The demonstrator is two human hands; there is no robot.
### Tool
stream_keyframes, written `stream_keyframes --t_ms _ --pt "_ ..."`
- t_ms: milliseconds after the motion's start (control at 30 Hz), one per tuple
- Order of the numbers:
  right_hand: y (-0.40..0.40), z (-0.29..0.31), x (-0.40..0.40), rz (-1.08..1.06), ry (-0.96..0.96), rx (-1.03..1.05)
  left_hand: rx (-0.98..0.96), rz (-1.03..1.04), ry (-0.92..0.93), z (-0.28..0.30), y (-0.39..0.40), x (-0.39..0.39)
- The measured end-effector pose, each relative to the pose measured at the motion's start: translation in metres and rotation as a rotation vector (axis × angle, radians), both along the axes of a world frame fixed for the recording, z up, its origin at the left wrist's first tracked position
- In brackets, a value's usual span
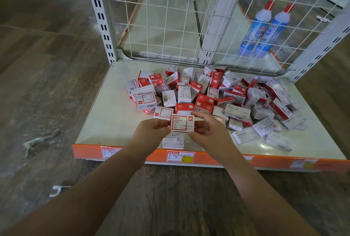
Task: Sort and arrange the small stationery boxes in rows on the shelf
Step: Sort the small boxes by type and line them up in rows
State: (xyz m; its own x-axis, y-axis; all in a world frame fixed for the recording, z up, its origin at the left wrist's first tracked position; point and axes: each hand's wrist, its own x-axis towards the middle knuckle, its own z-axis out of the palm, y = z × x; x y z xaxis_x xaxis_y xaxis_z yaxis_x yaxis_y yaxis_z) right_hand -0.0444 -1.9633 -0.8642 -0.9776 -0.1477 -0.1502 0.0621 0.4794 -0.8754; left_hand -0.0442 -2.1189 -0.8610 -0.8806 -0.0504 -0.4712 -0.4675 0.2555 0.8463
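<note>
Pinching one paper clip box [182,123] by its short ends, left hand [151,131] and right hand [208,129] hold it above the shelf [98,118] front; loose pile [217,95] behind. Likely light, stiff card; side grip suits.

The white paper-clip box [173,140] lies half hidden under the held box [182,123]; the orange shelf strip's [208,157] right end blurs.

Dozens of small boxes [208,95], two bottles [263,29].
</note>
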Motion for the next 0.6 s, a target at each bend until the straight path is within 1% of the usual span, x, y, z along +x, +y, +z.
stream_keyframes --t_ms 67,233,433,600 --pt "0.0 0.002 0.0 -0.014 -0.014 -0.007 -0.013 -0.019 0.027 0.0 -0.001 0.0" --pt "-0.006 0.006 -0.003 -0.014 -0.04 0.025 -0.15 -0.055 0.085 -0.003 -0.017 -0.004" --pt "-0.034 0.008 -0.009 0.068 -0.08 0.138 -0.306 0.026 0.116 -0.011 -0.064 -0.006" --pt "-0.07 0.001 -0.012 0.15 -0.104 0.244 -0.485 -0.001 0.158 -0.013 -0.101 0.004"
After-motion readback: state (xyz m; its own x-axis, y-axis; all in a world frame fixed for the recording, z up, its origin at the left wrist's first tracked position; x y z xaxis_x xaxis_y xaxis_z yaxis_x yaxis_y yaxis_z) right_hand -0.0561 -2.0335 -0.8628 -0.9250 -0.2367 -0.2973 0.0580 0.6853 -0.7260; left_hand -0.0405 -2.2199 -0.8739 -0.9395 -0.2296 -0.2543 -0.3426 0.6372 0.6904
